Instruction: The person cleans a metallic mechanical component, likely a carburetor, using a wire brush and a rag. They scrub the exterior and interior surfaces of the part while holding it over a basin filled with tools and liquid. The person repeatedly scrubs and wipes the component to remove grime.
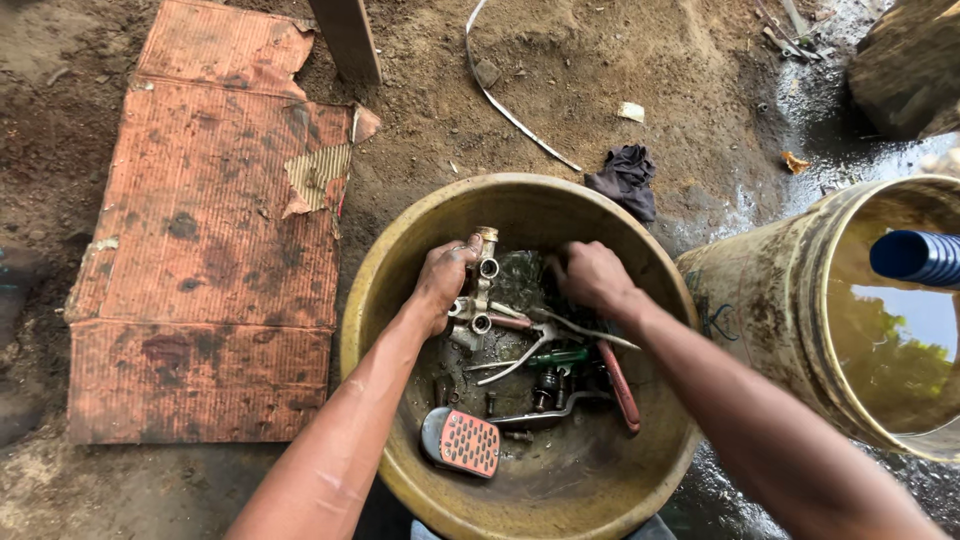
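Observation:
A wide yellow-brown basin [372, 300] sits on the dirt ground and holds dark liquid with several greasy metal parts and tools. My left hand [442, 282] grips a metal fitting with round ports [480, 290], held upright above the liquid. My right hand [593, 276] is closed with its fingers down among the parts at the basin's far side; what it holds is hidden. Pliers with red handles [620, 385], a green-handled tool [560, 356] and an orange ridged pedal pad [462, 441] lie in the basin.
A yellow bucket [760, 330] of water stands to the right with a blue ribbed hose [915, 257] over it. A flattened, stained cardboard sheet [210, 250] lies left. A dark rag [626, 178], a white strip [505, 105] and wet ground lie behind the basin.

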